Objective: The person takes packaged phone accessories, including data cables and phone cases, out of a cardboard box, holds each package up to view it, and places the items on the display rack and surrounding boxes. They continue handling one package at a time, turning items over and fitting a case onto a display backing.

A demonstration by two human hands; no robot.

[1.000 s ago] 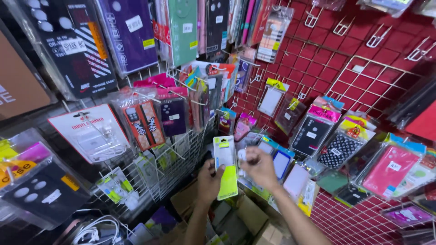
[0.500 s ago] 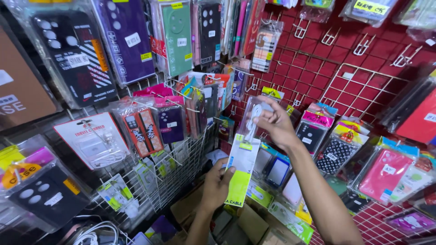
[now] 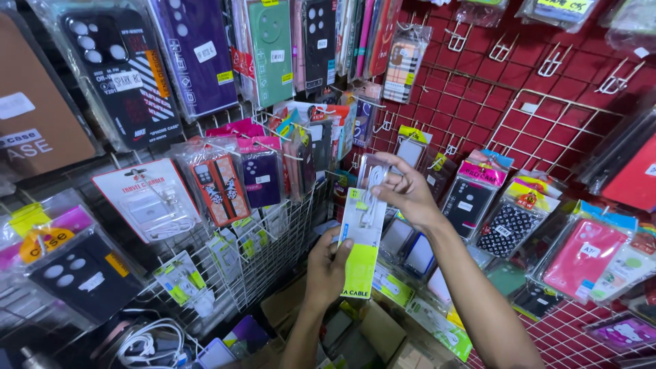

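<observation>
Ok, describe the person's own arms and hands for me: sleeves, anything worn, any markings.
Both forearms are bare as far as the picture shows them: no sleeve or cuff reaches into view. The left hand wears no glove, and no ring, watch or band shows on it or its wrist. The right hand is likewise ungloved, with no jewellery or markings visible. Fingernails look short and unpainted.

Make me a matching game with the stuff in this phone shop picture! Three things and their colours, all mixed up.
Things:
1. cable packet held by the left hand and right hand
2. wire grid wall
3. phone case hanging at the top

Colours:
A. red
B. green
C. white and yellow-green

Pairs: 1-C, 2-A, 3-B
</observation>
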